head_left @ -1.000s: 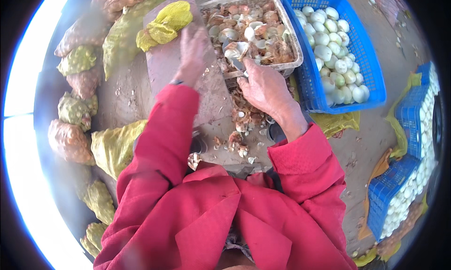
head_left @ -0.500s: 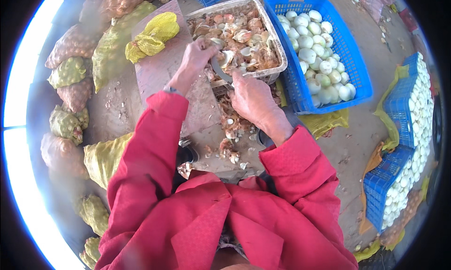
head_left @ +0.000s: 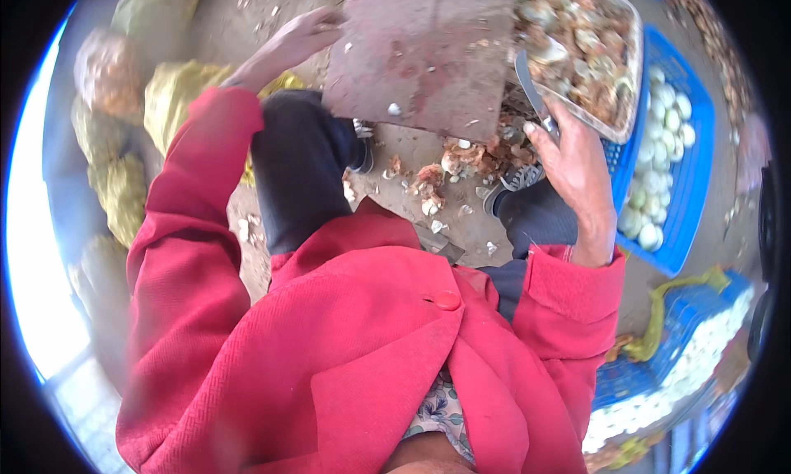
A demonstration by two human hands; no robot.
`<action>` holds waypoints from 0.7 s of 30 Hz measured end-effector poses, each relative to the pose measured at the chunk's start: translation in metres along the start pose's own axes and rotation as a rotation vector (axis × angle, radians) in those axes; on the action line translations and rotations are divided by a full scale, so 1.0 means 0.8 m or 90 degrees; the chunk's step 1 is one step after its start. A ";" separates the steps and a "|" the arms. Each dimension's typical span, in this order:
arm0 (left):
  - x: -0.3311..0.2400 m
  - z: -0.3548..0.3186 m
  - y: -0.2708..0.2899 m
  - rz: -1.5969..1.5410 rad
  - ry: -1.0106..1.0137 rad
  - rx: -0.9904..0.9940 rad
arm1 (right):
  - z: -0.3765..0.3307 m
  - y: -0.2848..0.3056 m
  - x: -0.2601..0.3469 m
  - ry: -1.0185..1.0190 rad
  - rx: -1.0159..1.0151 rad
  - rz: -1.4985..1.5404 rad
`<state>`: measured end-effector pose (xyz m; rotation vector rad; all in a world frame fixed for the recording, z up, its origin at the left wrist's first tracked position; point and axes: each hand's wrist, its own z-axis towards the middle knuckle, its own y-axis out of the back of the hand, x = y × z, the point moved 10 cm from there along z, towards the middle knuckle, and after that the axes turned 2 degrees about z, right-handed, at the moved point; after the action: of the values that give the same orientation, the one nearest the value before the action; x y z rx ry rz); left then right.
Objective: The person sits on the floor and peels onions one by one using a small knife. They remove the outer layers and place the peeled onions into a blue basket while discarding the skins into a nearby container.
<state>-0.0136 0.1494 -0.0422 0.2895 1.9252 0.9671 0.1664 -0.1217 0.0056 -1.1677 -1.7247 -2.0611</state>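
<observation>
My right hand [head_left: 573,152] is closed round the handle of a knife with a curved blade [head_left: 529,82]. The blade points up beside the pale crate [head_left: 622,132] of onion skins and scraps. My left hand [head_left: 306,35] is stretched out at the left edge of a reddish, worn board [head_left: 420,53]. Its fingers are extended, slightly blurred, with nothing visible in them. Whether they touch the board I cannot tell. The blue crate [head_left: 688,218] right of the pale one holds peeled white onions [head_left: 655,152].
Yellow mesh sacks [head_left: 177,103] and other full sacks [head_left: 107,70] line the left side. Onion skins [head_left: 432,185] litter the floor between my shoes. At lower right stand more blue crates [head_left: 630,379] heaped with white onions [head_left: 659,412].
The view has swung left and down. My left hand has left the onion scraps and moved out left past the board. My right hand still holds the knife, now apart from the left.
</observation>
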 end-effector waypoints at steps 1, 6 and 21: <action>0.049 -0.045 0.012 -0.013 0.083 -0.029 | 0.002 -0.014 0.006 0.002 0.031 -0.011; 0.181 -0.253 -0.089 -0.153 0.176 0.023 | 0.025 -0.086 0.042 -0.017 0.135 0.003; 0.535 -0.303 -0.170 -0.330 0.568 -0.450 | 0.076 -0.158 -0.008 -0.092 -0.005 -0.052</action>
<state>-0.4191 0.1724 -0.3515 -1.1634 2.0526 1.4520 0.1192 -0.0317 -0.0918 -1.2995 -1.8601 -2.0764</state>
